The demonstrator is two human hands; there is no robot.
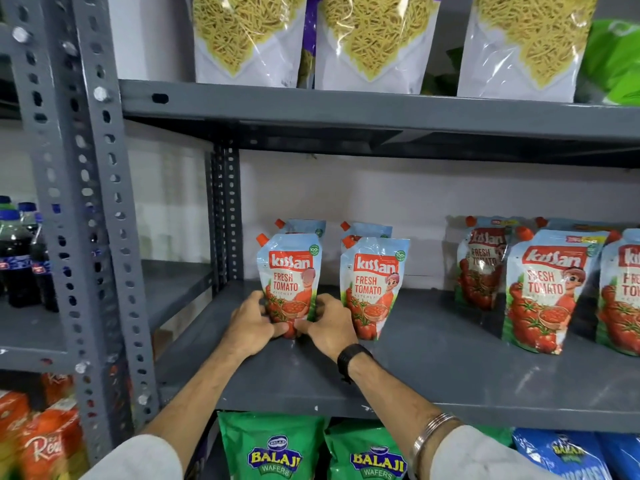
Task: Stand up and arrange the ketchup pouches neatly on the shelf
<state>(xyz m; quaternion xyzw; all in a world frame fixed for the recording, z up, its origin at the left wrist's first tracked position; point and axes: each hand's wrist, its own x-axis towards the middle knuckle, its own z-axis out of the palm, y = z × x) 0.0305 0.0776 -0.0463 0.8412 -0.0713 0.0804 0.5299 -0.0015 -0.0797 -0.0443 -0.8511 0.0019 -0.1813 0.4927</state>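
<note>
Left hand [251, 323] and right hand [329, 325] closed around base of upright Kissan ketchup pouch [289, 278], left end of grey shelf [450, 368]. Likely soft, bottom-heavy, slippery film; best gripped low.

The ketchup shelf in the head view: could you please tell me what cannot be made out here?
- Rear pouches: mostly hidden behind the front ones.
- Rightmost pouch: cut off by the frame edge.
- Held pouch: base covered by left hand and right hand.

Even, bright indoor light; soft shadows under the upper shelf [381, 109]; wide-angle bending and blur toward the left edge.
</note>
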